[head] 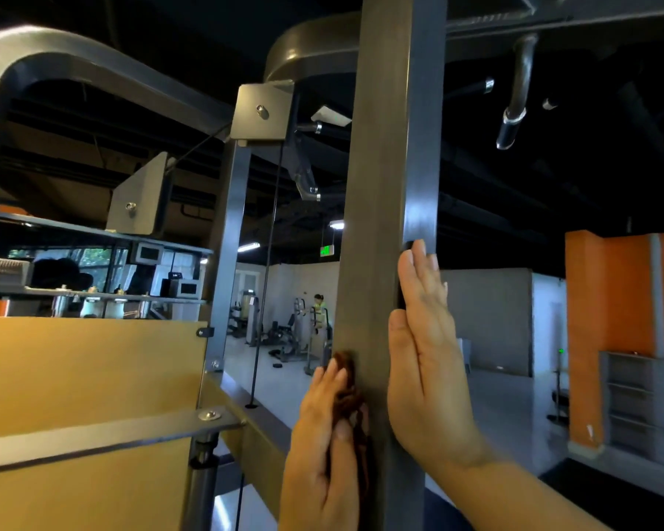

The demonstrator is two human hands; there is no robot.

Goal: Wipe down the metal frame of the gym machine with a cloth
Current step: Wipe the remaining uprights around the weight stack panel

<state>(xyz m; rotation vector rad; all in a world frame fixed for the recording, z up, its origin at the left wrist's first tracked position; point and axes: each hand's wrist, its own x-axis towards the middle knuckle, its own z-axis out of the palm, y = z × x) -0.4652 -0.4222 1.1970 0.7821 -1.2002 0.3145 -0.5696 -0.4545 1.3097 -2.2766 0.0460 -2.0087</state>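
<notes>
A tall grey square metal post (384, 185) of the gym machine frame rises through the middle of the view. My left hand (322, 446) presses a dark brown cloth (349, 400) flat against the post's left face, fingers straight and pointing up. My right hand (426, 350) lies flat on the post's right face, fingers straight, fingertips reaching higher than the left hand. Most of the cloth is hidden between my left palm and the post.
A second grey upright (231, 231) with a bolted plate (263, 111) and a thin cable (269, 262) stands to the left. Yellow panels (85, 377) fill the lower left. A curved frame tube (73, 59) arches overhead. Handles (514, 93) hang at upper right. Orange wall (621, 320) on the right.
</notes>
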